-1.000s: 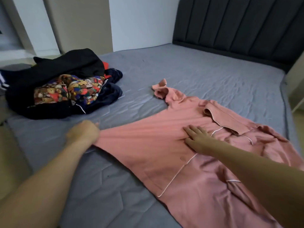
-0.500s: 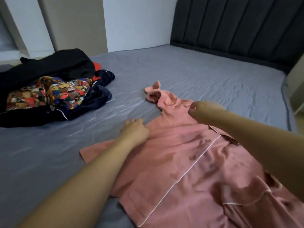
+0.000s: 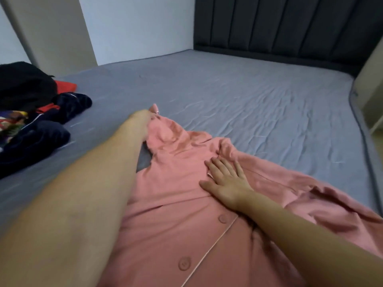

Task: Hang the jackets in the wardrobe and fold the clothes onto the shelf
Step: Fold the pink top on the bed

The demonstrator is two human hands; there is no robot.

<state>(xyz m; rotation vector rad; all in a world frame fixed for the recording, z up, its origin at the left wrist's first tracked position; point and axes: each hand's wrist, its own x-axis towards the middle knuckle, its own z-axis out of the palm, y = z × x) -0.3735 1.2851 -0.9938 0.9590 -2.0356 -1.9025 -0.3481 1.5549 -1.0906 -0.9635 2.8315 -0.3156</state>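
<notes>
Grey, creased sheeting covers the bed (image 3: 238, 96), which is backed by a dark padded headboard (image 3: 290, 23) and a pale wall. Across the near part of the bed a pink pyjama shirt (image 3: 176, 214) is spread, button front upward, with white piping along the placket. The right hand (image 3: 226, 179) is laid flat on the shirt's chest, its fingers (image 3: 219, 164) straight and slightly spread, pressing the cloth down just short of the rumpled collar. The left hand (image 3: 141, 121) is reached out to the far sleeve end; its fingers are hidden behind the hand and blurred, so whether the cuff is pinched cannot be told. Beyond the left hand, well apart, a heap of dark clothes (image 3: 31, 112) is piled.

The shirt is judged light, limp and a little slippery on the sheet, so it is likely to bunch when dragged. Hold is best taken at the sleeve cuff beside the left fingers and at the shoulder seam just ahead of the right fingers, while the body is pinned flat.
</notes>
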